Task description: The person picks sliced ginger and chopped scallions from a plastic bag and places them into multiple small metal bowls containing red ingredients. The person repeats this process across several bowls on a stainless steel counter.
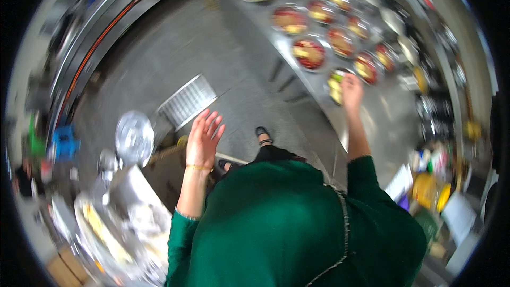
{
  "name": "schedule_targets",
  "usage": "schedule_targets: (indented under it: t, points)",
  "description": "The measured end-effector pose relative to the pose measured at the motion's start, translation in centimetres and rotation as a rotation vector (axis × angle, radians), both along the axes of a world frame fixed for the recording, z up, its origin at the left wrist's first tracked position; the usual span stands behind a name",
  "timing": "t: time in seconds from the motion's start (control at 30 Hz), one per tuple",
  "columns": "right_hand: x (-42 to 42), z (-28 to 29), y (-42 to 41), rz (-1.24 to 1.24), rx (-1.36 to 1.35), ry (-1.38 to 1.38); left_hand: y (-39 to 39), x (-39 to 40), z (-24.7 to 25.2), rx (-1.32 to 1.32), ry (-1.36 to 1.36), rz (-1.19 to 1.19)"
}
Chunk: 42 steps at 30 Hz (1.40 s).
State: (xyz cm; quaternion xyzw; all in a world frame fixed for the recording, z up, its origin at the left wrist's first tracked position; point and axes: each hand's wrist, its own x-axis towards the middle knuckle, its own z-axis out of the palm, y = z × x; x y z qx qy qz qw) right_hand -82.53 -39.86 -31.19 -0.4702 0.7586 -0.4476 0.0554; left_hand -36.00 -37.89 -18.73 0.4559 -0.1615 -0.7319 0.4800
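Note:
My right hand (352,89) is over the near end of a steel table (386,115), its fingers at the edge of a small bowl (335,87) with yellow chunks and something green. Blur and the hand itself hide whether the fingers grip the bowl or a piece in it. Just beyond, several round plates or bowls of red, brown and yellow food, one of them a bowl (309,54) near the table's edge, stand in rows. My left hand (205,137) hangs in the air over the floor, fingers apart, holding nothing, with a thin bracelet at the wrist.
A steel drain grate (189,101) lies in the grey floor. On the left are a shiny round metal lid or dish (134,137), a cardboard box (165,171) and a blue plastic stool (65,142). Yellow-lidded jars (426,191) and other containers crowd the right side.

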Motion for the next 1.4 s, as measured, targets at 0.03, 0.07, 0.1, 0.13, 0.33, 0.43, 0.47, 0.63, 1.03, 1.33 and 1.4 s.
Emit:
schedule_targets:
  t: [0.03, 0.07, 0.1, 0.13, 0.33, 0.43, 0.47, 0.63, 1.03, 1.33, 1.4]
  points:
    - [-1.2, -0.6, -0.1, 0.058, -0.054, 0.238, 0.4, 1.6, 0.6, -0.007, -0.104, 0.067]
    - [-2.0, -2.1, -0.5, 0.081, -0.048, 0.28, 0.6, 3.7, 0.7, -0.029, -0.172, 0.123]
    - [2.9, 2.7, -1.5, -0.011, 0.27, -0.065, 2.0, 6.6, 0.6, -0.125, -0.237, 0.181]
    - [4.1, 4.3, -1.0, 0.09, 0.193, -0.094, 2.5, 8.3, 0.8, -0.122, -0.268, 0.239]
    - [1.9, 6.2, -0.7, -0.016, -0.027, 0.66, 11.2, 23.4, 2.5, -0.223, -0.664, 0.575]
    - [7.9, 8.8, -3.1, 0.003, -0.091, 0.632, 18.7, 35.1, 4.2, -0.181, -0.958, 0.891]
    - [10.6, 9.5, -4.5, 0.129, -0.282, 0.631, 21.6, 39.1, 4.2, -0.151, -0.996, 0.986]
    - [21.4, 9.9, -8.6, 0.38, -0.186, 0.415, 33.5, 50.2, 4.8, 0.477, -1.628, 1.136]
    - [38.9, 9.3, -7.0, 0.908, 0.024, 0.131, 34.6, 54.4, 3.5, 1.018, -1.939, 0.49]
    - [40.3, 8.2, -6.6, 1.002, 0.1, 0.025, 35.7, 54.9, 4.4, 0.831, -1.662, 0.69]
    - [40.3, 8.5, -6.2, 0.986, 0.133, -0.002, 35.5, 54.4, 5.4, 0.839, -1.604, 0.705]
